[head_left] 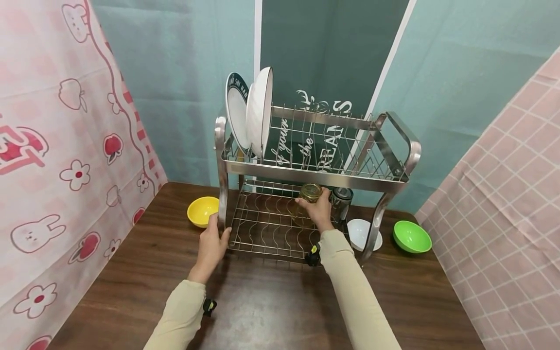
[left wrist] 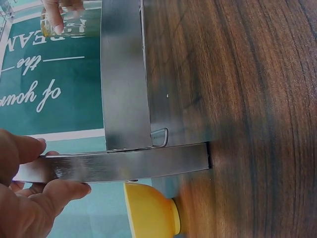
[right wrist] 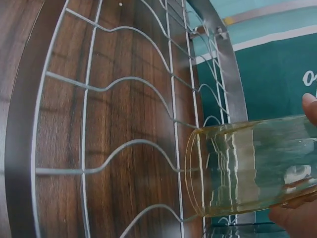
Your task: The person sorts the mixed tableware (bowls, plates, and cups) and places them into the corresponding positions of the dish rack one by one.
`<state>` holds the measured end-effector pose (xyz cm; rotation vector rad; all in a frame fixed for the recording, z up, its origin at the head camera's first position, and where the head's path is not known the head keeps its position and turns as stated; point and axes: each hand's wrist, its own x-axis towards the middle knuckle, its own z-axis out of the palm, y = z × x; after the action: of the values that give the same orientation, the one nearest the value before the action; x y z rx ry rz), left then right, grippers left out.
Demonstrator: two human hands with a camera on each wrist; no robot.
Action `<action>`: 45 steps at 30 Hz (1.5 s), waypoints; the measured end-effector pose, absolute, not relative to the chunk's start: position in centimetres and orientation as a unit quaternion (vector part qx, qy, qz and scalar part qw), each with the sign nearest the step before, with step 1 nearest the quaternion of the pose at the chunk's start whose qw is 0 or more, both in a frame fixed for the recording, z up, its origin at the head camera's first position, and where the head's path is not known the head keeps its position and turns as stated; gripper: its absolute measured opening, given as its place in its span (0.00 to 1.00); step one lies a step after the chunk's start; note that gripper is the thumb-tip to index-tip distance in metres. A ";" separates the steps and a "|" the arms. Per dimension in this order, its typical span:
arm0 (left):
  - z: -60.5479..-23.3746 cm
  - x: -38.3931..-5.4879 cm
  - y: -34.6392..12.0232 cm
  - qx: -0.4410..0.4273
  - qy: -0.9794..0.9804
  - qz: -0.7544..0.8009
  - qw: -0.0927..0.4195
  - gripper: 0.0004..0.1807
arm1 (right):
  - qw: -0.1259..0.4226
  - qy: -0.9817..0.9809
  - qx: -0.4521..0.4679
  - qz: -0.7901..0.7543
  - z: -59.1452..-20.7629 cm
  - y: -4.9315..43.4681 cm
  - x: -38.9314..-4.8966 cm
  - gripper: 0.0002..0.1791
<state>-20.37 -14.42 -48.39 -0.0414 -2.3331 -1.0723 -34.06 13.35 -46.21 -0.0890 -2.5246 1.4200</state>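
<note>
An amber glass (right wrist: 233, 171) is clasped by the right hand (head_left: 319, 211) at the rack (head_left: 315, 178)'s lower tier (head_left: 262, 214), a post (left wrist: 131, 166) gripped by the left hand (head_left: 212, 247); plate (head_left: 236, 109) and dish (head_left: 260, 112) are already racked, yellow bowl (head_left: 203, 212), white bowl (head_left: 358, 232) and green bowl (head_left: 412, 236) left outside.

I see a brown wooden table (head_left: 262, 306), with a yellow bowl (head_left: 202, 211) at the far left and a green bowl (head_left: 412, 236) at the far right. Left of the green one I make out a low white bowl (head_left: 358, 233), partly hidden, and a dark glass (head_left: 342, 204) near it. Higher up, left of centre, a dark-rimmed plate (head_left: 237, 109) stands on edge just left of a large white bowl (head_left: 260, 112). Beyond them I have a teal cloth (head_left: 455, 73) whose dark green panel (head_left: 332, 43) carries white lettering, a pink patterned cloth (head_left: 74, 141) to my left and a pink grid-patterned cloth (head_left: 516, 204) to my right.
</note>
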 end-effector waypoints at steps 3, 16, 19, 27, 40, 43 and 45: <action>-48.5 -20.3 -14.4 -0.015 -0.871 -0.403 0.280 0.24 | 0.116 -0.870 -0.041 0.478 -46.1 13.3 -33.9 0.47; -48.4 -20.3 -14.4 -0.024 -0.873 -0.401 0.277 0.24 | 0.097 -0.872 -0.050 0.477 -46.2 13.5 -33.7 0.47; -48.3 -20.3 -14.4 -0.024 -0.872 -0.403 0.276 0.23 | 0.094 -0.875 -0.042 0.474 -46.2 13.6 -33.7 0.47; -48.4 -20.5 -14.6 -0.026 -0.870 -0.404 0.283 0.24 | 0.073 -0.892 0.004 0.446 -45.0 13.9 -33.6 0.54; -48.4 -20.6 -14.6 -0.031 -0.873 -0.400 0.278 0.23 | 0.040 -0.908 0.001 0.417 -42.9 14.3 -32.0 0.51; -48.4 -20.5 -14.5 -0.030 -0.871 -0.400 0.285 0.23 | 0.023 -0.911 -0.006 0.412 -42.3 14.2 -31.4 0.50; -48.4 -20.5 -14.5 -0.029 -0.870 -0.400 0.288 0.23 | 0.010 -0.914 -0.011 0.406 -42.0 14.2 -31.0 0.51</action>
<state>-20.50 -14.54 -48.44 -0.0762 -2.3232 -1.0682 -31.01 14.17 -42.03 -0.0330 -2.8532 1.2672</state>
